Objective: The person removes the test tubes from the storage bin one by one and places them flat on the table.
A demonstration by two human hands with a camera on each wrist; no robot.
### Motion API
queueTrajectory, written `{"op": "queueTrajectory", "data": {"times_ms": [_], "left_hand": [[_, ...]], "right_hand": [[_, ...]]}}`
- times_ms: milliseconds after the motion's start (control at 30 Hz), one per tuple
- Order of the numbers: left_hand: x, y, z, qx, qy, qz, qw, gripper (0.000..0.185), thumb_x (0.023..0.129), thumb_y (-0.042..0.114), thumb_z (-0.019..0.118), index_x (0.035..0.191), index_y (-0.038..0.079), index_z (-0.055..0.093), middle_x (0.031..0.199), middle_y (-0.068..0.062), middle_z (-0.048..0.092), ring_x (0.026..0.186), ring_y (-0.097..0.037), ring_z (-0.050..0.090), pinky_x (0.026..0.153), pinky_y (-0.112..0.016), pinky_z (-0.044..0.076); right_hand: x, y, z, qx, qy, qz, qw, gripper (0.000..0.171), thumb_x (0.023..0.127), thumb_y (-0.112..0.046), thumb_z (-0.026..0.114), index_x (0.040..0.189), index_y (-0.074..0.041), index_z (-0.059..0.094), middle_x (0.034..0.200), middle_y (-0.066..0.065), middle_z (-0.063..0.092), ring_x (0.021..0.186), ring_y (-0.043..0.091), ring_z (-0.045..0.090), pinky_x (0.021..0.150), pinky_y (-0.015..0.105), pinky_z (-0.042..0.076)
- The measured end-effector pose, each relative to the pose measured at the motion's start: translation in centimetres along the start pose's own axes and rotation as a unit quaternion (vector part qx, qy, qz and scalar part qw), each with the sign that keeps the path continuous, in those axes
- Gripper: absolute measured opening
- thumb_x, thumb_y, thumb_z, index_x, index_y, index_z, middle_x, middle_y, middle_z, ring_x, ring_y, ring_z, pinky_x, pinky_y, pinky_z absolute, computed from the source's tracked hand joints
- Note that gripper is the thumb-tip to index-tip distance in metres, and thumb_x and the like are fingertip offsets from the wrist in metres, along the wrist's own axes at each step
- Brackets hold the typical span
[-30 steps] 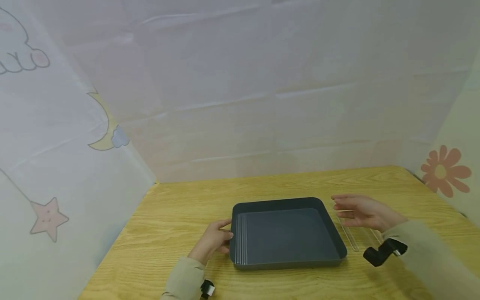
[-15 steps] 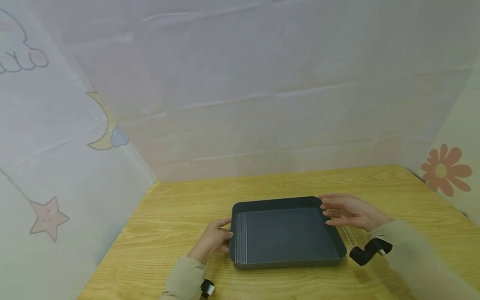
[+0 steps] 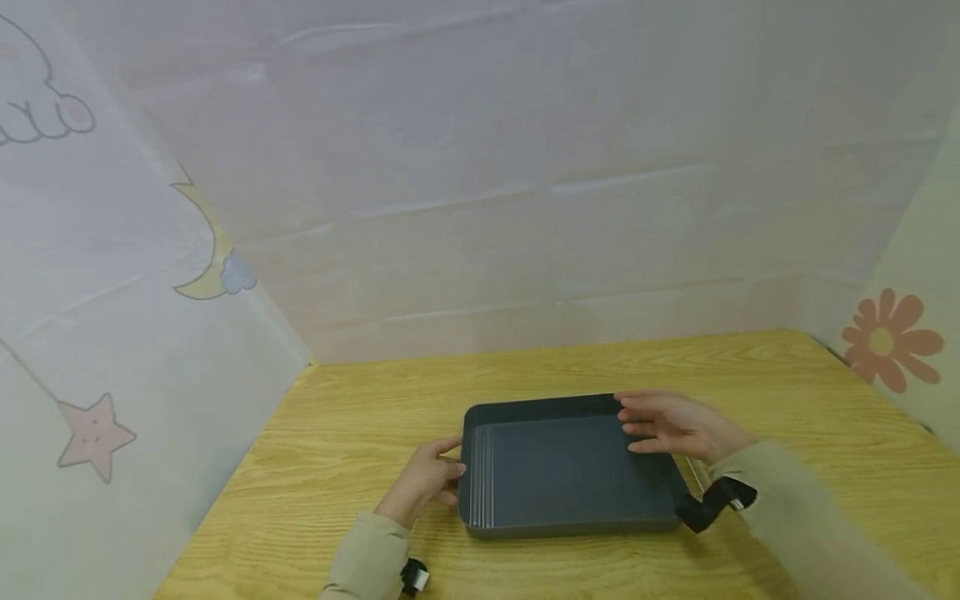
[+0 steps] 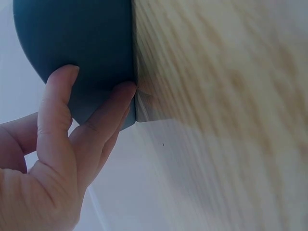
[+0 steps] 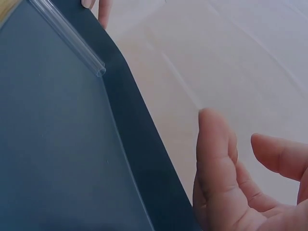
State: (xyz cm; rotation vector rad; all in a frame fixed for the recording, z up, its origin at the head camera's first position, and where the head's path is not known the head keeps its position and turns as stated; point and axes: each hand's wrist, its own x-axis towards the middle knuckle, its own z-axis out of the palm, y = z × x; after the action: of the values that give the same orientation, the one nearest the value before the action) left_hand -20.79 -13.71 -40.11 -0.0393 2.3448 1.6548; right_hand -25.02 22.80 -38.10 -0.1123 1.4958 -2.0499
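A dark grey-blue rectangular tray (image 3: 577, 475) lies flat on the table. Along its inner left side lie clear tubes (image 3: 483, 479); the end of one clear tube (image 5: 77, 45) shows in the right wrist view. My left hand (image 3: 422, 483) is at the tray's left side, and in the left wrist view its fingers (image 4: 103, 115) touch the outer wall. Over the tray's right side hovers my right hand (image 3: 678, 425), fingers extended and spread, holding nothing. Right of the tray, a clear strip or tube (image 3: 697, 472) on the table is mostly hidden by the right arm.
The wood-grain table (image 3: 360, 433) reaches back to a pale patterned wall sheet (image 3: 480, 208). Similar sheets close off the left and right sides. A black camera mount (image 3: 708, 504) sits on the right wrist, close to the tray's near right corner.
My right hand has moved left from beside the tray to over its right edge, covering more of the clear strip on the table. The left hand and tray stay put.
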Motion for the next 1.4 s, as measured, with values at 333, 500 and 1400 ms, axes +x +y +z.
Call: {"op": "queueTrajectory", "data": {"times_ms": [333,500,1400], "left_hand": [[-0.1,0.3,0.2,-0.009,0.006,-0.008,0.9999,0.052,0.095,-0.006,0.052,0.145,-0.004,0.04,0.111,-0.022,0.066,0.077,-0.021,0.067,0.047,-0.023,0.05],[-0.2,0.5,0.2,-0.007,0.009,-0.012,0.9999,0.051,0.095,-0.006,0.052,0.145,-0.004,0.04,0.111,-0.022,0.066,0.078,-0.02,0.067,0.047,-0.024,0.05],[0.0,0.2,0.3,-0.004,0.015,-0.017,0.9997,0.052,0.094,-0.007,0.052,0.145,-0.004,0.04,0.11,-0.022,0.066,0.08,-0.022,0.067,0.046,-0.022,0.049]], "right_hand": [[1.3,0.5,1.6,0.007,0.003,0.001,1.0,0.057,0.103,-0.016,0.051,0.151,-0.003,0.024,0.097,0.002,0.06,0.083,0.015,0.062,0.078,0.036,0.055],[1.9,0.7,2.3,-0.004,0.005,-0.005,1.0,0.037,0.103,-0.017,0.049,0.138,-0.008,0.042,0.092,0.0,0.062,0.083,0.015,0.061,0.078,0.037,0.055],[4.5,2.1,5.9,-0.002,0.002,0.012,1.0,0.041,0.103,-0.015,0.049,0.14,-0.001,0.039,0.088,0.0,0.062,0.08,0.015,0.06,0.077,0.038,0.054]]}}
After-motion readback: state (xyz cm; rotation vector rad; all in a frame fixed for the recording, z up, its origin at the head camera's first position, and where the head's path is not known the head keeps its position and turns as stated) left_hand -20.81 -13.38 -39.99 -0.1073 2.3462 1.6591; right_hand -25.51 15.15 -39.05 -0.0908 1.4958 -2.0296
